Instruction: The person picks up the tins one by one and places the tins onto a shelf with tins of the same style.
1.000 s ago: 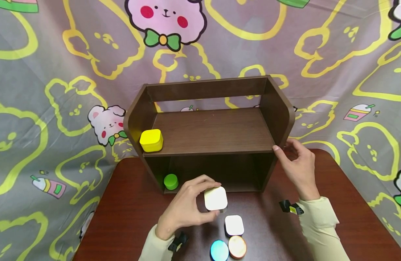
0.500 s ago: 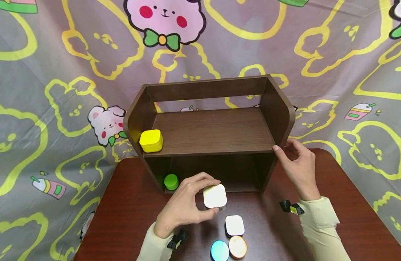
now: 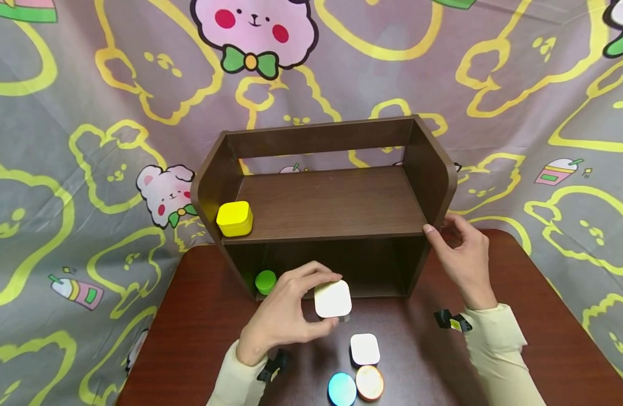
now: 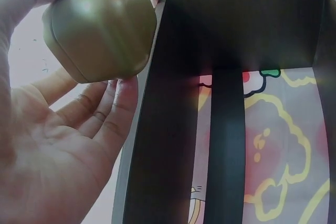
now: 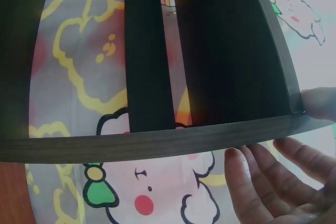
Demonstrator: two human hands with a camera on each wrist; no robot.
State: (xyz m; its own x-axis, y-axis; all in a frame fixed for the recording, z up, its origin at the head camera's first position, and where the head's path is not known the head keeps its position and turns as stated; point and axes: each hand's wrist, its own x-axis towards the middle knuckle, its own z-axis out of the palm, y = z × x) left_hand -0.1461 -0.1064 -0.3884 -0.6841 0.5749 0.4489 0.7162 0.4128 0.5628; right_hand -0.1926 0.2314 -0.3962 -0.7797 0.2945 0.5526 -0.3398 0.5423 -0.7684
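Note:
My left hand [image 3: 286,313] pinches a small rounded-square box [image 3: 333,299] between thumb and fingers, in front of the shelf's lower opening. Its lid looks pale cream in the head view, while the left wrist view shows the box [image 4: 102,30] with smooth, dull golden sides. At the right end of the dark brown wooden shelf [image 3: 331,203], my right hand [image 3: 463,256] grips the side panel, thumb on the front edge. The right wrist view shows its fingers [image 5: 239,174] against the panel's outer side [image 5: 157,145].
A yellow box [image 3: 234,219] sits at the upper board's left end. Below it, a green round container [image 3: 265,282] stands in the lower compartment. On the table [image 3: 189,338], a white-lidded box [image 3: 364,349], a blue round container [image 3: 342,389] and an orange-rimmed one [image 3: 369,383] cluster together.
My left hand has lifted the box slightly, away from me and closer to the shelf. The right hand keeps its grip on the side panel.

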